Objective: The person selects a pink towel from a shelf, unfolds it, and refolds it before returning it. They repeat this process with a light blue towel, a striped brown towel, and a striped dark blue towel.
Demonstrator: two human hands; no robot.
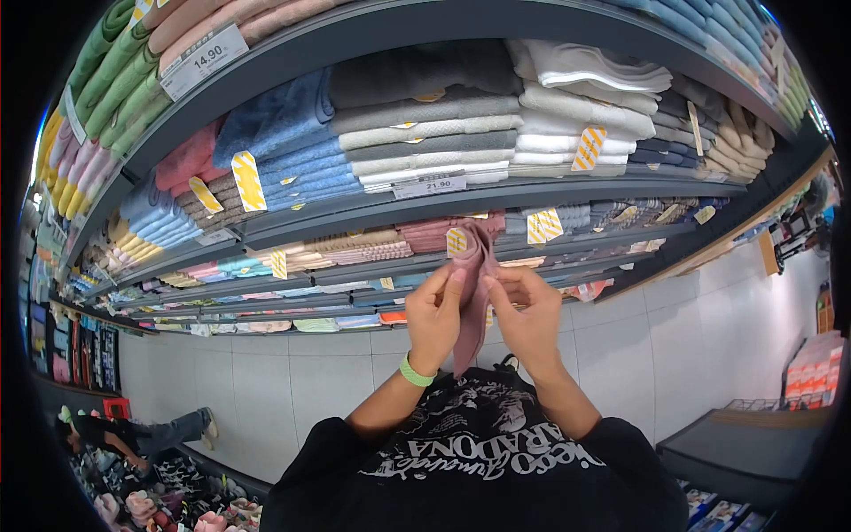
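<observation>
A dusty-pink towel [472,306], partly folded or rolled at its top, hangs between my hands in front of the shelves. My left hand [434,310] pinches its left edge between thumb and fingers. On the other side, my right hand [523,312] grips the right edge near the top, thumb against the cloth. A yellow-and-white striped tag [456,241] shows beside the towel's upper end. Just behind it lies a stack of pink towels [425,235] on a lower shelf. A green band [414,371] circles my left wrist.
Stacked blue towels [284,124], grey towels [425,115] and white towels [585,97] fill the shelf above. A price label [430,185] sits on its edge. Tiled floor [346,355] lies below. A person [133,439] is low at the left, near a display. A dark counter [745,443] stands right.
</observation>
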